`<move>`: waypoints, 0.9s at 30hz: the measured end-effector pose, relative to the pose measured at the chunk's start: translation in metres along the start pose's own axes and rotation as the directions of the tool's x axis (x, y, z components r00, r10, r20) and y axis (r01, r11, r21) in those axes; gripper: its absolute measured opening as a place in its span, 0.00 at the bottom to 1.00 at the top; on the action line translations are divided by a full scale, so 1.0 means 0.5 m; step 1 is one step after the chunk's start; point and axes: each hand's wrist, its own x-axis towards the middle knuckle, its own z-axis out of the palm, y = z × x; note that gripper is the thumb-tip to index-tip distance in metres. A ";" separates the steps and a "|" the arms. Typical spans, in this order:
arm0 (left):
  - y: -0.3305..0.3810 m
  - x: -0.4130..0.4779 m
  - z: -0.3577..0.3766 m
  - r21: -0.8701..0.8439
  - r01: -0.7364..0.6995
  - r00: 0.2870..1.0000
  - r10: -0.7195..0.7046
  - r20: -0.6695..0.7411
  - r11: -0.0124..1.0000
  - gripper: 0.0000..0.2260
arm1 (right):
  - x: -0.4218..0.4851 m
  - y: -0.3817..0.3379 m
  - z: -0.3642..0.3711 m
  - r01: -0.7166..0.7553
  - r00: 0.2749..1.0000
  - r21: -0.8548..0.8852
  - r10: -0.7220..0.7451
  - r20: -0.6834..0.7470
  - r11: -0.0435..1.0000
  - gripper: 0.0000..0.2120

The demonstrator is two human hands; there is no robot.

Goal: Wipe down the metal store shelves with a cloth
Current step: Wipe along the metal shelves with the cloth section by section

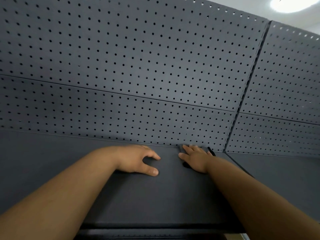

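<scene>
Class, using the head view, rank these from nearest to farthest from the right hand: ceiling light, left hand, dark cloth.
1. dark cloth: pressed under the right hand, on the shelf.
2. left hand: beside it, to its left on the shelf.
3. ceiling light: far above, top right.

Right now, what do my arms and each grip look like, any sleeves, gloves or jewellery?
Both arms are bare: no sleeves show on the left forearm or right forearm. Each grip is an ungloved hand, left grip and right grip, with no rings, watch or bands visible. The left thumbnail looks short and unpainted.
</scene>
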 end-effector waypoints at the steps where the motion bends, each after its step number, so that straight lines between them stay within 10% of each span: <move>1: 0.000 0.000 0.001 0.000 -0.003 1.000 0.003 0.000 1.000 0.30 | 0.000 0.000 0.001 -0.004 1.000 -0.005 0.004 0.000 1.000 0.33; 27: 0.005 -0.016 -0.002 -0.009 0.008 1.000 -0.008 -0.011 1.000 0.27 | -0.322 0.004 0.023 0.252 0.967 0.005 -0.252 -0.024 0.968 0.30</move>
